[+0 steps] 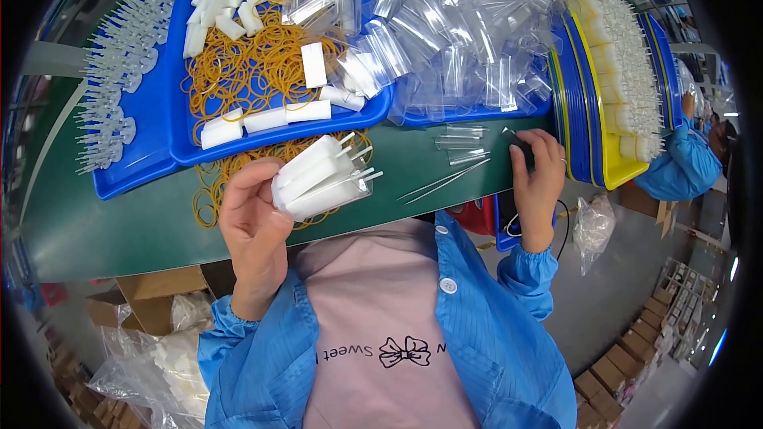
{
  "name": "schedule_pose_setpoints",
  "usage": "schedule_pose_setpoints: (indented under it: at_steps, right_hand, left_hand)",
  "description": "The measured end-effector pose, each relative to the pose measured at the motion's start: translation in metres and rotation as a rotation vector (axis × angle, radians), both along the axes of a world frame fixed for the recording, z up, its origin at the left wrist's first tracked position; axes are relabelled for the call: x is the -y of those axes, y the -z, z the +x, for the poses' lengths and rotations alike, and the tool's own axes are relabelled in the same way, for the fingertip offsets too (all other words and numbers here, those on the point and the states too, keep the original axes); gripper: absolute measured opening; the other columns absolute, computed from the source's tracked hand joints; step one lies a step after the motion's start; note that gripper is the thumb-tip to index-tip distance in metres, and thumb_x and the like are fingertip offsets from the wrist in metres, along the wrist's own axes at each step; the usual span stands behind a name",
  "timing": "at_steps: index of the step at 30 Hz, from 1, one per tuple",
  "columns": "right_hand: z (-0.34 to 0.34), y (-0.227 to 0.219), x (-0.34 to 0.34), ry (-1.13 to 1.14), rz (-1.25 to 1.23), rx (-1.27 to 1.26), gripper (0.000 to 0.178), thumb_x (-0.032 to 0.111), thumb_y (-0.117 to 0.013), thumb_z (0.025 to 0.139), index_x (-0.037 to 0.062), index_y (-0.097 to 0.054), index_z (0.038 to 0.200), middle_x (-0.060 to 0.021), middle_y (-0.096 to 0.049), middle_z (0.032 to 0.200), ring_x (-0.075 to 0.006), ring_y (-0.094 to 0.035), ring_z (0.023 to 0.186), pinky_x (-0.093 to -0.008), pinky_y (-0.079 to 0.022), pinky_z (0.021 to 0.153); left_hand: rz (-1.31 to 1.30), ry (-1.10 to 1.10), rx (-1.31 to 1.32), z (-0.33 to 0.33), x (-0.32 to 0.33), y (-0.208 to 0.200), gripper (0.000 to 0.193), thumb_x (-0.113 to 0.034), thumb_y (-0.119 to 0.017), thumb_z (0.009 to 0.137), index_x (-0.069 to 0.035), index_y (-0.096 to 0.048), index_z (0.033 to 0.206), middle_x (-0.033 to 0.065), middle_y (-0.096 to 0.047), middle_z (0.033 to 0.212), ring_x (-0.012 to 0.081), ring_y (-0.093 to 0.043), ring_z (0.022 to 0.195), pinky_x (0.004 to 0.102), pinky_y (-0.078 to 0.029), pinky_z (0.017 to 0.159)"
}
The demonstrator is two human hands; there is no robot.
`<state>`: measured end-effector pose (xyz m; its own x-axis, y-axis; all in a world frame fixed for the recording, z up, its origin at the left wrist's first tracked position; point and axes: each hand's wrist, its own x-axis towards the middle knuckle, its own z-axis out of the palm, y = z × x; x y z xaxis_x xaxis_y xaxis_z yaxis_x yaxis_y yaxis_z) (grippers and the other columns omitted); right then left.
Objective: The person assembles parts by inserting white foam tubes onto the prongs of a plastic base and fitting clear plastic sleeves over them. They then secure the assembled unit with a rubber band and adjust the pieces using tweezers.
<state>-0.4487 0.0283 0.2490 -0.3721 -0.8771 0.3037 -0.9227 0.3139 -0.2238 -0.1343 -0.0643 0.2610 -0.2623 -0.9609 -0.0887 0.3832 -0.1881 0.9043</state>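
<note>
My left hand point(256, 218) is closed around a bundle of white foam pieces point(306, 183). Thin white sticks point(354, 157) jut from its right end, and a clear plastic sleeve point(356, 188) wraps part of it. My right hand point(540, 179) rests at the table's right side, fingers bent, thumb and index tips slightly apart. Just beyond those tips is a tiny whitish piece point(507, 132), too small to name. Left of that hand lie several short clear tubes point(462, 141) and a pair of metal tweezers point(445, 181).
A blue tray point(278, 137) holds white foam blocks point(315, 65) and orange rubber bands point(238, 63). Clear plastic sleeves point(453, 32) heap up beyond. White-stemmed parts point(131, 56) stand at left; stacked trays point(580, 95) at right. Another person's blue sleeve point(682, 163) shows far right.
</note>
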Motion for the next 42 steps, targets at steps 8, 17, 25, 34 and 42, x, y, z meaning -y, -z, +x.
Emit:
schedule_pose_setpoints:
  at_steps: [8,17,25,34,42]
  right_hand:
    - [0.029,-0.029,0.003,-0.034,-0.153,0.745,0.018,0.009,-0.051,0.088,0.0008,-0.057,0.103,-0.0063,-0.056,0.088,-0.012,-0.052,0.084,-0.0244,-0.04,0.076]
    - [0.082,-0.046,0.033,-0.4,-0.345,1.287,0.015,0.011,-0.053,0.086,-0.0014,-0.055,0.094,-0.0053,-0.05,0.088,-0.0093,-0.045,0.075,-0.0227,-0.037,0.068]
    - [0.09,-0.044,0.046,-0.477,-0.273,1.247,0.017,0.015,-0.055,0.086,-0.0018,-0.057,0.091,-0.0073,-0.05,0.089,-0.0113,-0.046,0.077,-0.0235,-0.037,0.07]
    - [0.094,-0.037,0.048,-0.498,-0.244,1.262,0.018,0.015,-0.057,0.084,-0.0022,-0.058,0.089,-0.0083,-0.054,0.088,-0.0149,-0.049,0.082,-0.0263,-0.038,0.074]
    - [0.095,-0.036,0.05,-0.493,-0.292,1.145,0.017,0.014,-0.059,0.083,-0.0019,-0.059,0.088,-0.0079,-0.054,0.084,-0.0146,-0.05,0.077,-0.0262,-0.039,0.071]
  left_hand:
    - [0.002,0.01,0.0,-0.001,-0.002,0.001,0.045,-0.011,-0.067,0.072,0.001,-0.05,0.111,0.0117,-0.049,0.112,0.0199,-0.051,0.104,0.0317,-0.038,0.092]
    - [-0.416,0.155,0.159,-0.002,-0.003,-0.001,0.04,-0.002,-0.072,0.065,0.003,-0.058,0.102,0.0148,-0.051,0.105,0.0216,-0.053,0.097,0.0307,-0.044,0.085]
    - [-0.557,0.069,0.287,-0.002,-0.007,-0.002,0.038,-0.006,-0.074,0.063,0.002,-0.062,0.098,0.0152,-0.055,0.102,0.0223,-0.056,0.091,0.03,-0.045,0.078]
    - [-0.685,0.078,0.409,-0.003,-0.007,-0.003,0.04,-0.007,-0.073,0.062,0.001,-0.058,0.099,0.0165,-0.051,0.101,0.0229,-0.053,0.09,0.0321,-0.044,0.078]
    - [-0.76,0.119,0.495,-0.011,-0.005,-0.009,0.047,-0.004,-0.073,0.06,-0.001,-0.063,0.105,0.0132,-0.055,0.096,0.0221,-0.057,0.082,0.0291,-0.048,0.069]
